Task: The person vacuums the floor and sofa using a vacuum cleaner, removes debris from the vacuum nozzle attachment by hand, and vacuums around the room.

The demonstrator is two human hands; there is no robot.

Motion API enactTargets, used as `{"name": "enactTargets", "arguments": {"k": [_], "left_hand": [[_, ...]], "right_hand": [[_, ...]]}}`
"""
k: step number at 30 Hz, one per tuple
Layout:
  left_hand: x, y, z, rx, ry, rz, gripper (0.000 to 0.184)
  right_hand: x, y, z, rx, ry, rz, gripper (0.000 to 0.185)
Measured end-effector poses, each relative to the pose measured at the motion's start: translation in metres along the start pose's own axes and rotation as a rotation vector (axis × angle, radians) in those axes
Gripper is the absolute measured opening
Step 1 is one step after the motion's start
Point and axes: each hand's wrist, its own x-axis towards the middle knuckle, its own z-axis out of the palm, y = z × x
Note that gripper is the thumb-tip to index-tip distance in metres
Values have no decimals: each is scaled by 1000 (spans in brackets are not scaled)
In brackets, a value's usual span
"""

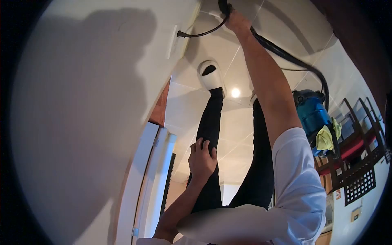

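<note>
At the top of the head view, my right hand (238,21) is wrapped round the black end of a ribbed vacuum hose (281,52); part of that end lies beyond the frame. A black power cord (204,33) runs from beside this hand to a plug (182,34) in a white wall socket strip (172,43). My left hand (203,159) rests on the black trouser leg (210,122) near the knee, fingers apart and holding nothing.
A blue vacuum body (312,110) with a yellow-green cloth (324,139) stands at the right, beside a dark rack (359,183). The white wall (81,102) fills the left. White shoe (211,77) on the tiled floor (188,102); a door frame (143,163) is lower left.
</note>
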Motion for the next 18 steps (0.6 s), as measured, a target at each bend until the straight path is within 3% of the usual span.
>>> {"name": "enactTargets", "arguments": {"k": [2,5,10,11,13,14,18], "left_hand": [[2,-2,-4,-28,-16,23,38],[7,0,-10,5,-69,6,38],[11,0,-14,21,-109,4,38],[12,1,-15,32,-116,4,38],[14,2,-16,47,-135,-3,38],[14,3,-17,57,-152,-11,37],[13,4,-13,45,-124,1,38]], "right_hand": [[-3,-3,12,23,-107,42,51],[-37,5,48,254,-106,-111,58],[-177,7,100,140,-364,-53,60],[-206,4,92,57,-546,-10,64],[-261,23,118,-5,-580,-136,64],[-271,21,119,-153,-785,-138,63],[-292,31,123,-180,-521,-93,51]]}}
